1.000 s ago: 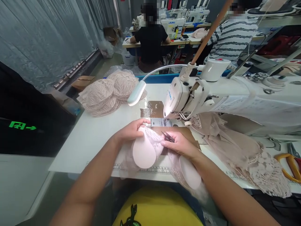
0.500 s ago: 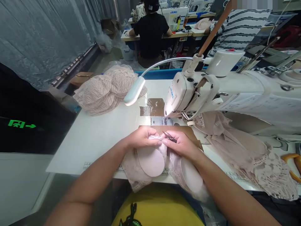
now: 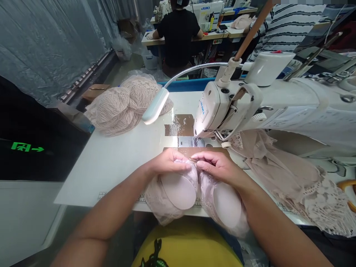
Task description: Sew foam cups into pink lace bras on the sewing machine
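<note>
A pale pink lace bra (image 3: 180, 191) with two padded cups lies at the near edge of the white sewing table (image 3: 116, 159), cups facing up. My left hand (image 3: 167, 163) pinches the lace at the top of the left cup. My right hand (image 3: 217, 167) is closed on the lace at the centre between the cups, and a small pair of thread snips (image 3: 193, 158) barely peeks from its fingers. Both hands meet just in front of the needle plate of the white sewing machine (image 3: 250, 107).
A heap of finished lace bras (image 3: 125, 104) sits at the table's far left, under a gooseneck lamp (image 3: 152, 107). Loose lace fabric (image 3: 292, 181) trails to the right beneath the machine arm. Two people sit at other sewing stations behind. Orange-handled scissors (image 3: 349, 189) lie far right.
The bra has been pulled nearer to me and both cups now face up. My right hand turned so the snips are mostly hidden. The hands have come together at the centre.
</note>
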Available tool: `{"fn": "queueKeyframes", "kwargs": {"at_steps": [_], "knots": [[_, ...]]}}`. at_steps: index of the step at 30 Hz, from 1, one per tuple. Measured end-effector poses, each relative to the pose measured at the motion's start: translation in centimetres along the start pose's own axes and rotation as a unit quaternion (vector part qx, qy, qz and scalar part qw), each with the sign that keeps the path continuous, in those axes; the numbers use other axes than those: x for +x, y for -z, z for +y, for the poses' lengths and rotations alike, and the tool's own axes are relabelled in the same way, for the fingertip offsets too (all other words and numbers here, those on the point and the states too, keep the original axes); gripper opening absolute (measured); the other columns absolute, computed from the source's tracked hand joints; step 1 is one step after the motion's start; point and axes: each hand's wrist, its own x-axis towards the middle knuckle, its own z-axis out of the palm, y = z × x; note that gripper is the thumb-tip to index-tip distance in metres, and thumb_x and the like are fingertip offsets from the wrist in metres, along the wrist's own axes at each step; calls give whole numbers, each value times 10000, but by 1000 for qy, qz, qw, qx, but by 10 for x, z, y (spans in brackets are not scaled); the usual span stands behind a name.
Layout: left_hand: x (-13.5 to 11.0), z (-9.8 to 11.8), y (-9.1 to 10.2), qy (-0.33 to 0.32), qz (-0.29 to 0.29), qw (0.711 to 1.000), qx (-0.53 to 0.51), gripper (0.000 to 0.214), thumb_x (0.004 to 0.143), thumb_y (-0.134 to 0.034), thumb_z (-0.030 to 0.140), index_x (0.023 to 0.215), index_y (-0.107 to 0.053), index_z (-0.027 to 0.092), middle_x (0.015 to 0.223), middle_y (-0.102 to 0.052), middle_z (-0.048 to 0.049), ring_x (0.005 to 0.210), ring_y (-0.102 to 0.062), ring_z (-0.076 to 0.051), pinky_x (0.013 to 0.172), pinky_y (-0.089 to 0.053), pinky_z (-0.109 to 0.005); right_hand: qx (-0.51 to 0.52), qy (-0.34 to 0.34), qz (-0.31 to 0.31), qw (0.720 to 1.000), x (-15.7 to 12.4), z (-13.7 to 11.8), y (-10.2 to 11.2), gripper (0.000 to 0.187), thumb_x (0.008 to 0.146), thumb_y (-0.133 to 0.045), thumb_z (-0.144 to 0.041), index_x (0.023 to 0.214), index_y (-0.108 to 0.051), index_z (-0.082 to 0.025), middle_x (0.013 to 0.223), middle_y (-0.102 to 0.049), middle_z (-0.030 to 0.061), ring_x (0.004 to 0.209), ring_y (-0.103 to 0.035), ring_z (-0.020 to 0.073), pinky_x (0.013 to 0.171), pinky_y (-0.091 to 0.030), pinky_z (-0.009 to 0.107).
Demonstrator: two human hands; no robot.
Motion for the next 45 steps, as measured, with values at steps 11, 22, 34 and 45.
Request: {"fn": "queueKeyframes", "kwargs": {"at_steps": [11,22,34,45], "knots": [[1,-3,1,26,-50,998,-12,354,735,-720,407,644,-610,84,585,-395,27,560,-330,-73,511,-226,-231,6,-32,-25,999,3,-10,-8,189,805,-614,-335,906,-660,-182,781,-659,23,656,-586,141,587,-443,260],[0,-3,0,42,-34,999,-2,347,736,-712,433,716,-666,90,601,-474,7,563,-384,-85,511,-296,-229,31,-32,60,997,5,-5,-16,179,816,-587,-345,822,-639,-174,749,-640,25,683,-592,151,613,-458,275],[-27,12,39,91,-71,983,144,219,733,-696,303,849,-634,127,771,-594,-14,681,-536,-129,596,-418,-213,-25,-73,-37,996,5,-2,-13,218,809,-595,-370,720,-644,-177,687,-616,12,644,-552,161,582,-415,275],[-20,12,21,25,24,997,74,269,769,-693,356,901,-632,130,801,-579,-17,718,-507,-113,629,-389,-207,16,-45,7,999,8,-7,-26,195,803,-600,-370,828,-617,-178,769,-606,11,703,-531,157,643,-424,277]]}}
